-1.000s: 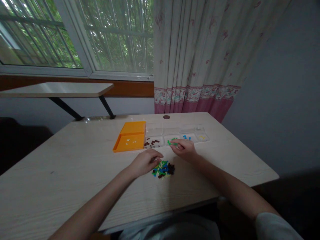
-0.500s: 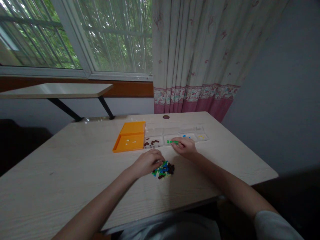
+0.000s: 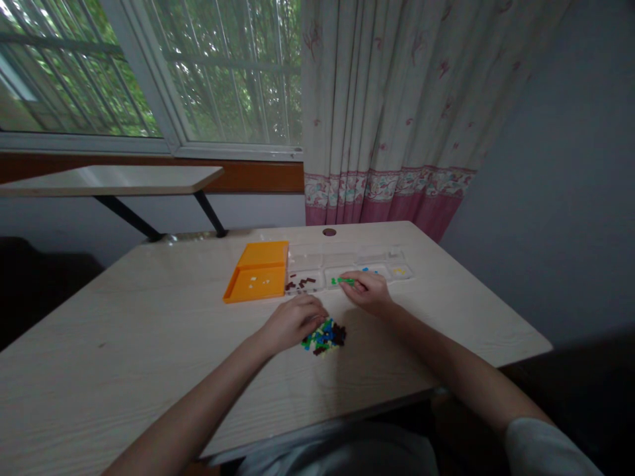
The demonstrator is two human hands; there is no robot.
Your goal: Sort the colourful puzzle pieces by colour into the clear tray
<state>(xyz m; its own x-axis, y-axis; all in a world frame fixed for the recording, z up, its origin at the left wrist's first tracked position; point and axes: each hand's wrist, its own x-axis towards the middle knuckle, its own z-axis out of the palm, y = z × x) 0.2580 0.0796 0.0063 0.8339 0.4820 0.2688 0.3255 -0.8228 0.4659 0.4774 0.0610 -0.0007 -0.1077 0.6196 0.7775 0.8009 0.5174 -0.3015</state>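
A small mixed pile of blue, green, dark brown and pale yellow toy bricks (image 3: 328, 336) lies on the table in front of me. At its left edge rests my left hand (image 3: 294, 324), fingers curled and closed at the tips; what they pinch, if anything, is hidden. My right hand (image 3: 371, 291) reaches over a clear compartment, its fingertips pinched on a small green brick. Loose green bricks (image 3: 334, 281) lie just left of those fingertips. In neighbouring clear compartments are brown bricks (image 3: 303, 283), blue bricks (image 3: 366, 270) and yellow bricks (image 3: 399, 271).
An open orange case (image 3: 262, 253) stands left of the clear tray (image 3: 322, 287), with a few white pieces (image 3: 253, 279) inside it. A raised shelf (image 3: 149, 177) is at the back left. Window and curtain (image 3: 367, 119) are behind the table (image 3: 149, 344).
Very little differs. Both hands keep nearly the same places, the left at the pile and the right over the green compartment.
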